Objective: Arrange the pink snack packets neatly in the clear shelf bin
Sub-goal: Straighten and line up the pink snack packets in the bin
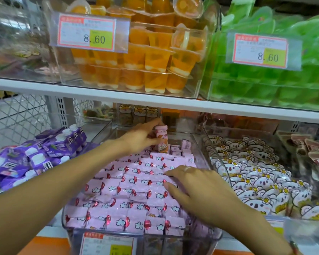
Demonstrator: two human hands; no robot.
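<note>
Both bare forearms reach forward, left one stretched further out than right. Left hand [142, 137]: arm nearly straight, coming in from lower left, fingers curled in a pinch grip on a small stack of packets [161, 139], holding it upright. Right hand [197, 190]: palm down, fingers straight and slightly spread, lying flat, thumb splayed toward the left. Ring on one finger of the right hand.
</note>
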